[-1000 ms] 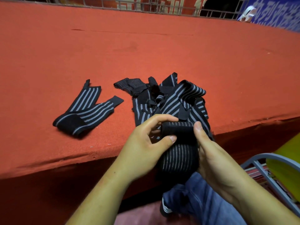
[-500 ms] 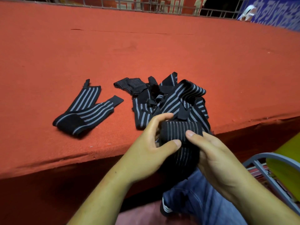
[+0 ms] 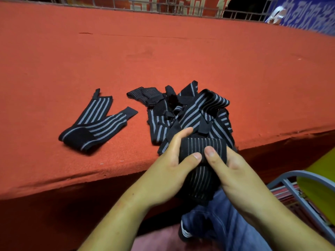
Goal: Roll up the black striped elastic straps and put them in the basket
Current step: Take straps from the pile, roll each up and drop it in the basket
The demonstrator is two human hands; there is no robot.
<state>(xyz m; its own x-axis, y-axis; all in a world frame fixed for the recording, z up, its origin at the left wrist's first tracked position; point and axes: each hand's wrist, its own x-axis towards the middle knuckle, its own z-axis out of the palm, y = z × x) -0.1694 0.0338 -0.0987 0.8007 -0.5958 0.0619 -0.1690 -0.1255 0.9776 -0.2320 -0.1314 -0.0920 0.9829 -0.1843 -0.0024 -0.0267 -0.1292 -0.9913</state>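
red felt table [image 3: 163, 57] | metal railing [image 3: 163, 5] behind | blue banner [image 3: 308, 20] far right

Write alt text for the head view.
The left hand and right hand grip a partly rolled black striped strap at the near edge of a red table. A heap of loose straps lies behind; one folded strap lies apart to its left.

Bare left hand [image 3: 163, 173], bare right hand [image 3: 241, 180], blue jeans [image 3: 226, 225], black-and-white shoe [image 3: 184, 232].

Matt ribbed elastic cloth straps [image 3: 188, 116] on rough, felt-like red table covering [image 3: 163, 57]; painted metal basket frame [image 3: 297, 194].
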